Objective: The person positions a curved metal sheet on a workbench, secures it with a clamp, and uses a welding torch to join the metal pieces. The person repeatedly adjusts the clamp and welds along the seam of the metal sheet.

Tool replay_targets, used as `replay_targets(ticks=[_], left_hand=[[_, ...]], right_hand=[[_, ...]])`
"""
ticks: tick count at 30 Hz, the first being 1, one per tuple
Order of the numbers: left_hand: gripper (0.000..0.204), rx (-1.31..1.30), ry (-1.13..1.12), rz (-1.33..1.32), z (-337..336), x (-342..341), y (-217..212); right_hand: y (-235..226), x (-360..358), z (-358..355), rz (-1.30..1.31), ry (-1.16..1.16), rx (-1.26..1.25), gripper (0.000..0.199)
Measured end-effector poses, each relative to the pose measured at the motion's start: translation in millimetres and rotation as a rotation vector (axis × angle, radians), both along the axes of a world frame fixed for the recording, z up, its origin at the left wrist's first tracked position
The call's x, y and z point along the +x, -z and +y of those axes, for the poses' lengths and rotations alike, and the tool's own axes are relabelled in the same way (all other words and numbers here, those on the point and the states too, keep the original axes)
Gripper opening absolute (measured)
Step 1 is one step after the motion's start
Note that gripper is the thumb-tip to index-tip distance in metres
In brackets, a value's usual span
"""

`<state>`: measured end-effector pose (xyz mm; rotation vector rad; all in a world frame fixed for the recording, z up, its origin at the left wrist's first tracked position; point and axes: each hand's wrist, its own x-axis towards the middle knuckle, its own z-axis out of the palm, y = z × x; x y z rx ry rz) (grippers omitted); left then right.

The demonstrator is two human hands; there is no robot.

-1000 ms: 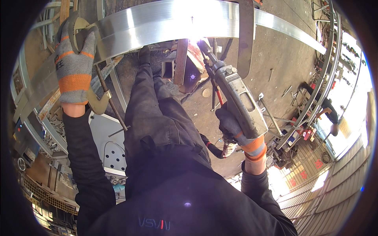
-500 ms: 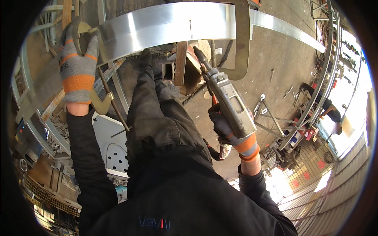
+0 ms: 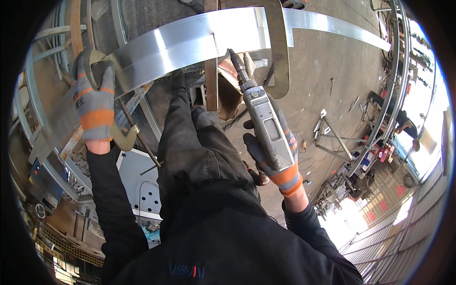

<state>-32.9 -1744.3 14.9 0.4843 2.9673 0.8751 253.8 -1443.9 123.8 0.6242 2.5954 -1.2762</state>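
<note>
My left hand [image 3: 93,105], in a grey and orange glove, grips a large steel C-clamp [image 3: 121,135] that bites the left end of a long curved shiny metal strip [image 3: 190,40]. In my right hand [image 3: 275,159], gloved the same way, I hold a grey welding torch [image 3: 263,118]. Its nozzle points up toward the strip, close to a rusty upright bar [image 3: 211,76] under the strip. A second big C-clamp [image 3: 280,52] hangs over the strip just right of the torch tip. No arc shows at the tip.
My dark trousers and boot [image 3: 178,78] stand below the strip on a dusty concrete floor [image 3: 323,71]. Curved metal rails [image 3: 394,71] lie at the right, where another person [image 3: 403,121] bends over. A perforated white plate [image 3: 142,190] and metal frames lie at the left.
The bright welding arc at the torch tip has gone out. My right hand has drawn the torch down and slightly back from the strip. My left hand stays on the clamp.
</note>
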Motion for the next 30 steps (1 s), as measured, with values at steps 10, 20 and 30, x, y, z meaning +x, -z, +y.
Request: replay_targets(ticks=[10,20,30], left_hand=[[0.054,-0.02,0.006,-0.012,9,1,-10],[0.054,-0.083,-0.004,0.01,4,0,-5],[0.055,-0.052,0.007,0.019,3,-2,-4]], right_hand=[[8,8,4,0.094,-0.086,0.075,0.054],[5,8,5,0.106,-0.038,0.019,0.058],[6,-3,-11,0.059,0.074,-0.003,0.043]])
